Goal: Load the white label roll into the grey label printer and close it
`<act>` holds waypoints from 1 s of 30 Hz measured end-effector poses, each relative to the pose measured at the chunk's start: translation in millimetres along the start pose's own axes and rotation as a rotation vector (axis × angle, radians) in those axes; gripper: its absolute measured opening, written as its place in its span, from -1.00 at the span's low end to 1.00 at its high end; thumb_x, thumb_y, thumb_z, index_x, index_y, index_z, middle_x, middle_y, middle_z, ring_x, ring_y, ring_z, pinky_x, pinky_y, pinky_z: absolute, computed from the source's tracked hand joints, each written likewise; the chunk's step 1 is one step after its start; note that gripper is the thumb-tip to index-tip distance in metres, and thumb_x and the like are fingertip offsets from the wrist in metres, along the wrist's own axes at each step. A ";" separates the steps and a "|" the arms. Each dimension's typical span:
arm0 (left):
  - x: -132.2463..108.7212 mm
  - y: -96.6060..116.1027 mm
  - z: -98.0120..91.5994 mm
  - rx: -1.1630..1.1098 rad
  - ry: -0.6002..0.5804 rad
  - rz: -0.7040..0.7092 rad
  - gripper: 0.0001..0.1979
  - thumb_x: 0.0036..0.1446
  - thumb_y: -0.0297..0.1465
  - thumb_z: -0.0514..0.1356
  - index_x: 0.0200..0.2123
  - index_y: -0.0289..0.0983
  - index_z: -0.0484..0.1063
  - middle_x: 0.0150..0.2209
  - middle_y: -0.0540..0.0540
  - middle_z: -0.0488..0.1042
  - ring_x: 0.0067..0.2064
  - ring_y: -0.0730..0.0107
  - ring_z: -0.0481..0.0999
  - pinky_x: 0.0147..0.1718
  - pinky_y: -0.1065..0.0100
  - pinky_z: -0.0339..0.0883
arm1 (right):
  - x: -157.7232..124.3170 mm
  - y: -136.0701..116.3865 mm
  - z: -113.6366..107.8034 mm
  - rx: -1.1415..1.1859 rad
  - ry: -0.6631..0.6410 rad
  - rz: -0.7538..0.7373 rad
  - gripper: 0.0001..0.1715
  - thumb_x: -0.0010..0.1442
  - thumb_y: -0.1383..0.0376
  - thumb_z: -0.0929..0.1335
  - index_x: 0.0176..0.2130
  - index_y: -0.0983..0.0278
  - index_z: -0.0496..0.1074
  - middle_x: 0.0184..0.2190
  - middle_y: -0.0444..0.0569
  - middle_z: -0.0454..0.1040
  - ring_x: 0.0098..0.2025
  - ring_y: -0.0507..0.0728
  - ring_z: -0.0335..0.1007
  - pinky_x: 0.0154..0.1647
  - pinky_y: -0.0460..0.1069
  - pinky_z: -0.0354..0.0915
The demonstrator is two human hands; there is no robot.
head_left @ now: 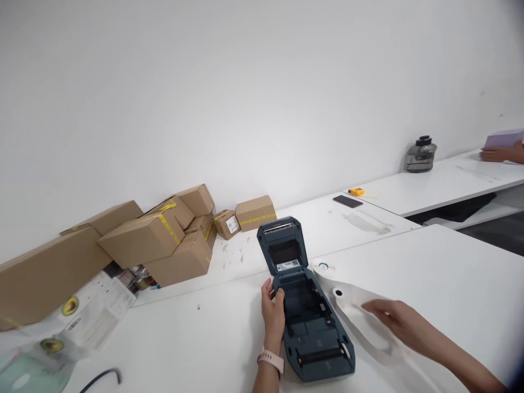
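Head view.

- Printer [311, 327]: dark blue-grey, on the white tabletop [196, 338], lid [282, 245] tipped up and back, inner bay open to view.
- Left hand [273, 314]: against the printer's left wall, fingers [279, 295] hooked over the rim and grasping it. Pink watch [271, 360] on the wrist.
- Right hand [395, 319]: right of the printer and apart from it, fingers [370, 307] stretched flat and released over a white paper strip [368, 338]. Blurred, so I cannot tell whether they touch it.
- Paper strip: lies just beside the printer's right side.
- Boxes [164, 234]: cardboard, stacked against the wall behind.
- Phone [347, 201] and tape measure [356, 191]: on the farther tabletop.
- Another person's hand [497, 154]: far right.
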State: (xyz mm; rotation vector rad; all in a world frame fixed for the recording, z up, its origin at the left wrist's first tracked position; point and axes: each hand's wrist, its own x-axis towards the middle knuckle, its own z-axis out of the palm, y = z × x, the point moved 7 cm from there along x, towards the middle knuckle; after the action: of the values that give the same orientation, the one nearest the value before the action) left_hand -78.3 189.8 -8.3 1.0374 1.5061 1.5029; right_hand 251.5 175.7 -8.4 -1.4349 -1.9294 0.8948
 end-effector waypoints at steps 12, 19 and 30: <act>-3.4 2.1 -0.3 0.012 -0.002 0.000 -0.47 0.13 -0.26 0.22 0.15 -0.29 0.27 0.13 -0.29 0.40 0.10 0.21 0.44 0.04 0.28 0.31 | 37.2 -28.0 44.6 0.238 -0.091 -0.041 -0.30 0.13 -0.25 0.25 0.00 0.17 0.45 -0.12 0.05 0.57 -0.06 0.35 0.49 -0.01 0.21 0.39; -4.1 2.3 0.1 -0.010 0.012 0.026 -0.52 0.12 -0.29 0.20 0.11 -0.30 0.30 0.09 -0.29 0.43 0.07 0.21 0.46 0.01 0.28 0.33 | 24.0 -116.2 21.0 0.193 -0.186 -0.249 -0.48 0.20 -0.09 0.30 0.00 0.15 0.45 -0.12 0.04 0.55 -0.04 0.34 0.44 -0.05 0.14 0.34; -4.3 11.6 6.0 0.035 -0.028 0.040 -0.48 0.03 -0.35 0.26 0.09 -0.31 0.32 0.09 -0.26 0.46 0.10 0.21 0.45 0.06 0.30 0.29 | 75.4 -158.4 110.8 -0.668 -0.470 -0.618 -0.81 0.09 0.19 0.37 -0.46 0.22 0.53 -0.46 -0.04 0.56 -0.26 0.25 0.44 -0.03 0.14 0.10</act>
State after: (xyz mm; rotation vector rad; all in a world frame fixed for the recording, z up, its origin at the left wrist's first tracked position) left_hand -70.7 187.9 3.0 1.1101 1.5049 1.4884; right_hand 54.1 196.8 52.0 -0.8404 -2.9843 0.3045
